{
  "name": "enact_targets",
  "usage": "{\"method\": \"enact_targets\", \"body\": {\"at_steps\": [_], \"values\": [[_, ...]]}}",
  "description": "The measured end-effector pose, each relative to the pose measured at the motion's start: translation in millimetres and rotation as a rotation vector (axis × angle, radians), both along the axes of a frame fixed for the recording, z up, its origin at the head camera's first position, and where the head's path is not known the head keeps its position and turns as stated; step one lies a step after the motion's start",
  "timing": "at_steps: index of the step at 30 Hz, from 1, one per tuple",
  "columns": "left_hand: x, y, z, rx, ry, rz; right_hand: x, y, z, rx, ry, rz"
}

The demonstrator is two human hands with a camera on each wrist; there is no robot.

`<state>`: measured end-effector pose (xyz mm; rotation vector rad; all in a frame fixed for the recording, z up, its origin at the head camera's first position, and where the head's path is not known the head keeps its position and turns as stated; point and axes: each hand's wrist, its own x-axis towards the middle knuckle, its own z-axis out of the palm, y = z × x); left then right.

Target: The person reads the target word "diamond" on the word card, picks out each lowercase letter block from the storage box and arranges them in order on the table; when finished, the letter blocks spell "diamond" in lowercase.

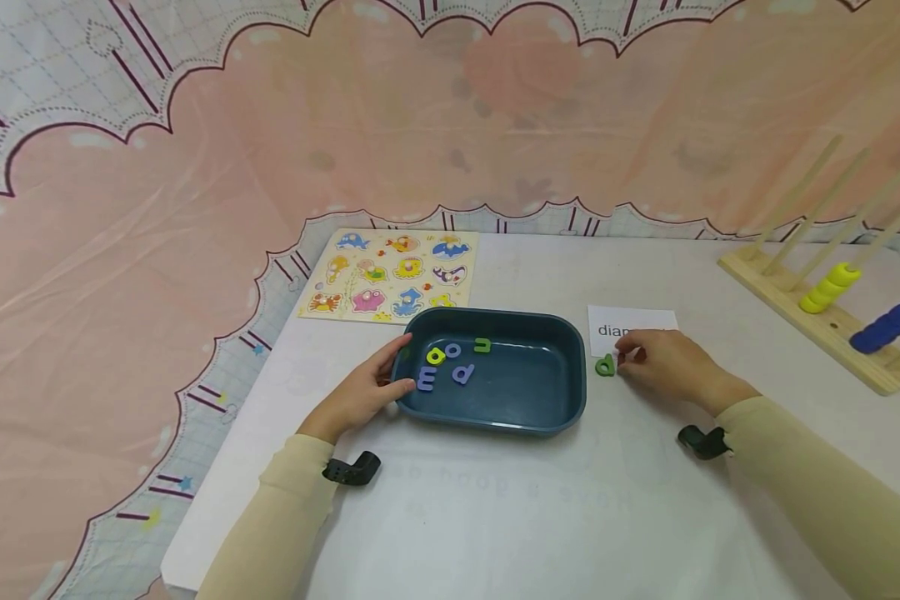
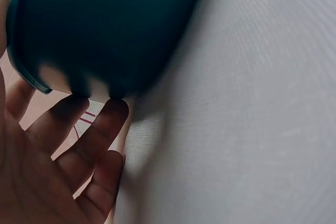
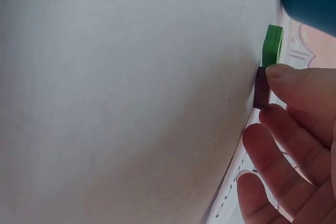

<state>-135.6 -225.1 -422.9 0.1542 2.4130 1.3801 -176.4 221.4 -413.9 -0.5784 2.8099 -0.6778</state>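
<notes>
My left hand (image 1: 356, 393) grips the left end of a dark blue-green tray (image 1: 528, 375), its thumb over the rim and its fingertips against the outer wall. Loose letters lie inside the tray, among them a yellow letter (image 1: 436, 357), a green letter (image 1: 482, 345) and a purple "m" (image 1: 426, 379). To the right of the tray, my right hand (image 1: 667, 367) pinches a small dark reddish letter piece (image 3: 261, 88) between thumb and index finger; its shape cannot be told. That piece touches or nearly touches a green letter "a" or "d" (image 1: 605, 365). A white word card (image 1: 630, 318) is partly hidden behind this hand.
A board of sea-animal puzzle pieces (image 1: 387, 275) lies behind the tray at left. On the far right stands a wooden bead rack (image 1: 817, 321) with upright rods and yellow and blue beads. A patterned pink cloth (image 1: 390, 125) hangs behind the white table (image 1: 495, 517).
</notes>
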Motion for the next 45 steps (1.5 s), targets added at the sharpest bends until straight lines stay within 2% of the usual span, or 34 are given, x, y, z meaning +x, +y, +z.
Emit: {"method": "enact_targets", "body": {"at_steps": [20,28,35,39,45], "values": [[0.6,0.9,-0.3,0.012,0.006,-0.003,1.1,-2,0.3,-0.010,0.009,0.022],[0.8,1.3,1.5,-0.004,0.016,-0.009,2.4,0,-0.5,-0.008,-0.019,-0.019],[2.1,1.8,1.5,0.002,0.013,-0.008,3.3,2,-0.5,-0.009,-0.017,-0.014],[2.2,1.8,1.9,0.010,0.012,-0.009,3.8,2,7.0,-0.010,0.008,-0.018],[1.3,1.3,2.5,0.037,0.022,-0.019,5.0,-6,26.8,-0.039,0.085,0.010]]}}
